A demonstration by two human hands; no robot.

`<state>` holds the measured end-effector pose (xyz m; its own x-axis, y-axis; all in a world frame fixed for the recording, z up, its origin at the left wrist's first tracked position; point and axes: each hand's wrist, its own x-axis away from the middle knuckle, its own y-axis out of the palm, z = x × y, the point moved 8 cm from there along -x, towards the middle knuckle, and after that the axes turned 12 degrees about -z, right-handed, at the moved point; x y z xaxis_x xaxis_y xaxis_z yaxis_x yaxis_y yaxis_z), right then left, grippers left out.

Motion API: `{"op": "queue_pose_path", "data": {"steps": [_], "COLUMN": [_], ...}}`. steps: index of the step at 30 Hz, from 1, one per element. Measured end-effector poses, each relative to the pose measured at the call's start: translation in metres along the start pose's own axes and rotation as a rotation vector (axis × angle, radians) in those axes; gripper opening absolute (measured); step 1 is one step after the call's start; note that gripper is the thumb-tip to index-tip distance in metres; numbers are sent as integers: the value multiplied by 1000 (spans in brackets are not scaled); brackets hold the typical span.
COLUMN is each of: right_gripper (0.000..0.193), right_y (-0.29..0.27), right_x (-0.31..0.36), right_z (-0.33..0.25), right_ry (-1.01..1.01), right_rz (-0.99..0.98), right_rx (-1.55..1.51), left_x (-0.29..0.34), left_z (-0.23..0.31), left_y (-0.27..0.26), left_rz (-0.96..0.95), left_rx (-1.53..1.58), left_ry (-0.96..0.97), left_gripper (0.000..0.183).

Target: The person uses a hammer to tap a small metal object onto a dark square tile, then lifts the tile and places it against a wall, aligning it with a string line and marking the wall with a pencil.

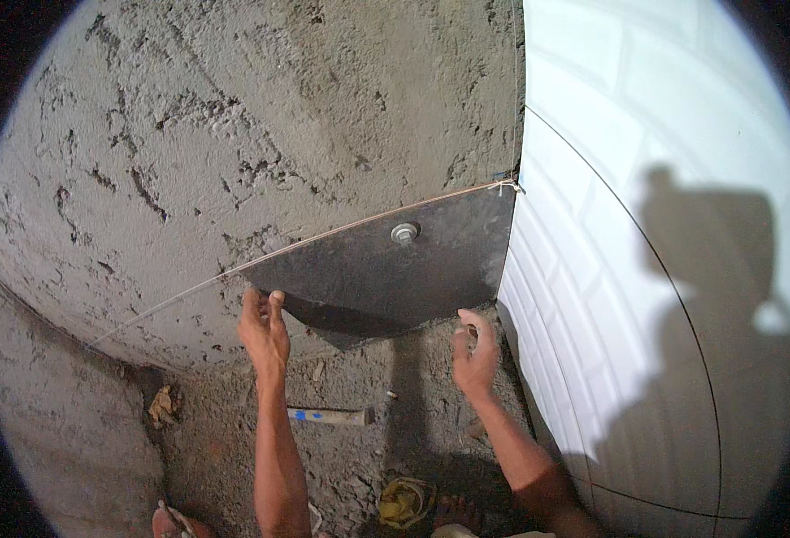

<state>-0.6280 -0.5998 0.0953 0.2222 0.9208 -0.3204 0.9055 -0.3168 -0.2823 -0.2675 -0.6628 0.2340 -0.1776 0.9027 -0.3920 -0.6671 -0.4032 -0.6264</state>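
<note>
A dark grey wall tile [368,260] stands against the rough cement wall, with a round metal pipe fitting [404,234] showing through its face. Its left edge is between the thumb and fingers of my left hand [265,336], which is closed there. My right hand [476,359] is near the tile's lower right part, fingers curved and apart, with nothing visible in them. A taut string [368,211] runs along the tile's upper edge. It is tied near the corner with the white tiled wall [583,224].
Rough cement wall [189,134] rises above the string. On the gritty floor [216,439] lie a pale flat strip with blue marks [328,416], a crumpled brown scrap [164,406] and a yellowish bundle [404,502] near my feet. A shadow falls across the white tiles.
</note>
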Motion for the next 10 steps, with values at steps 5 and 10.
{"op": "queue_pose_path", "data": {"steps": [5, 10], "right_gripper": [30, 32], "right_y": [0, 1], "right_x": [-1, -1], "right_z": [2, 7], "right_ry": [-28, 26], "right_rz": [-11, -43], "right_rx": [-8, -29], "left_x": [-5, -1], "left_z": [-16, -6], "left_y": [-1, 3], "left_rz": [16, 15], "left_rx": [39, 117], "left_ry": [24, 27], "left_gripper": [52, 53]}}
